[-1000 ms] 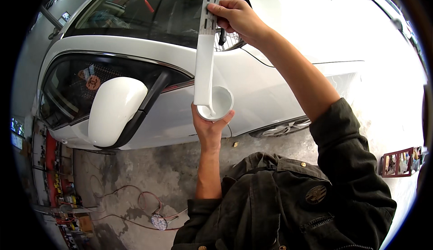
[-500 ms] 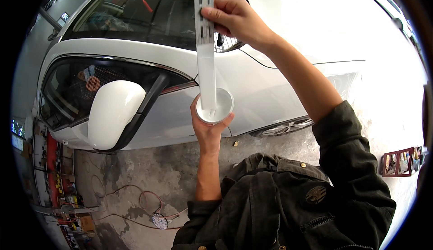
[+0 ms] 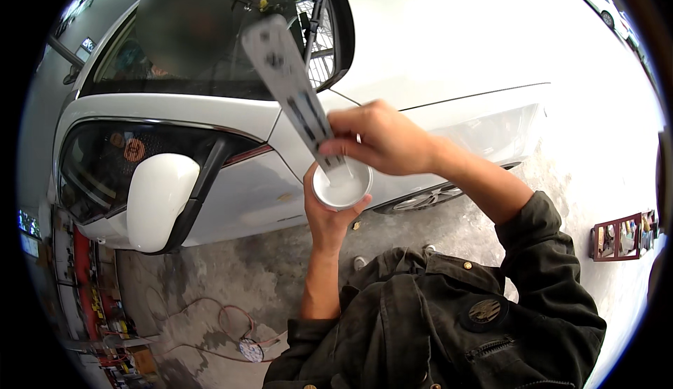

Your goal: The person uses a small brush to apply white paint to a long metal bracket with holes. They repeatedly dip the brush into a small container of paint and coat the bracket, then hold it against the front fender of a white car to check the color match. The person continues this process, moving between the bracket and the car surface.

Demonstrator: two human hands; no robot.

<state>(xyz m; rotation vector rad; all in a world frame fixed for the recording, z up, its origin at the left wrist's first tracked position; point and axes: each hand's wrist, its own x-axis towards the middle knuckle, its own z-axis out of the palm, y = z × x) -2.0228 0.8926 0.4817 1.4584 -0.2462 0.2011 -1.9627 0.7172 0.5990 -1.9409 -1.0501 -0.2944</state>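
Round white open-topped cup point(image 3: 360, 185), material unclear, sits right of the white, rounded side mirror with a black stalk point(image 3: 162, 199), mouth up, white stuff inside. Left hand point(image 3: 328, 219) is clamped around the cup, thumb up at the rim on the side away from the mirror; probably wrapped like that to keep it steady and near level. Right hand point(image 3: 378, 138), farther right of the mirror, has thumb and fingers pinched together on a flat grey slotted strip point(image 3: 291, 84), metal-looking, motion-blurred. Grip is low on the strip, likely for control of its white-coated lower end, which is at the cup's mouth; upper end leans back toward the mirror side.

Writing: no label legible on cup or strip. Round dark patch point(image 3: 485, 310) with a pale emblem on the dark buttoned cloth jacket point(image 3: 392, 326), below and right of the mirror; lettering can't be made out. White glossy car point(image 3: 245, 196) behind: small dark mark right of the mirror, unreadable.
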